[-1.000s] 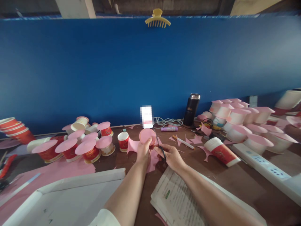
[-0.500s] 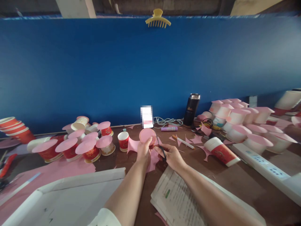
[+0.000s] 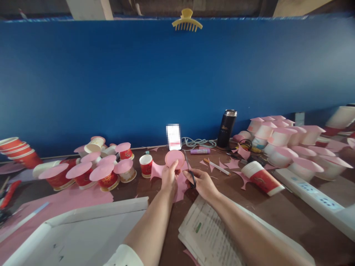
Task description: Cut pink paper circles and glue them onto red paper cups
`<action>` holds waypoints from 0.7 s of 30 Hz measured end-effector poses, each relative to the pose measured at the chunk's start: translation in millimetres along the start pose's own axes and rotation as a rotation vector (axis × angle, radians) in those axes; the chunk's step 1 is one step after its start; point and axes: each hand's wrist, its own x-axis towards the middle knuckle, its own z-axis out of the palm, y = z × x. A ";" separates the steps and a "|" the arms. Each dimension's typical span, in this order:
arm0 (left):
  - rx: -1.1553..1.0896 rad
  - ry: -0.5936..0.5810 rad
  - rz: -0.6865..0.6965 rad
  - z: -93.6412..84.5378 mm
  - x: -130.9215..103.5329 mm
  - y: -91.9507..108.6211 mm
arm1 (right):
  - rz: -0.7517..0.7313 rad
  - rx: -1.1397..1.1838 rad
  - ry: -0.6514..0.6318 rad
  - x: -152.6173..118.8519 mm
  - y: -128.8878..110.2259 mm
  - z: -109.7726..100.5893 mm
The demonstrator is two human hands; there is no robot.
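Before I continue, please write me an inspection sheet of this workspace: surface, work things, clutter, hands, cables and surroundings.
Surface: brown tabletop, partly covered by a white box and printed papers.
Work things: pink disc in front; black-handled scissors to its right; disc-topped cups grouped at left.
Clutter: paper scraps, purple tube, and red-and-white cup lying on its side.
Hands: left hand grips the disc, the part beneath mostly hidden; right hand holds the scissors.
Cables: pale cable loosely bundled near the panel; its ends are unclear.
Surroundings: blue panel behind, with a yellow claw clip at its top.
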 end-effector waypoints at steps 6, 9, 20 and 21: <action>-0.013 0.010 0.004 -0.5 1.4 -1.5 | 0.012 0.012 -0.018 -0.7 1.0 0.9; -0.028 0.002 -0.001 -0.2 0.4 -1.4 | -0.001 0.000 -0.027 -0.6 1.9 0.5; 0.062 -0.032 0.026 0.3 -4.4 0.2 | 0.003 0.003 -0.013 -2.8 -3.6 1.4; 0.068 -0.032 0.028 -0.1 -4.2 0.3 | 0.004 0.009 -0.008 -2.6 -3.8 1.4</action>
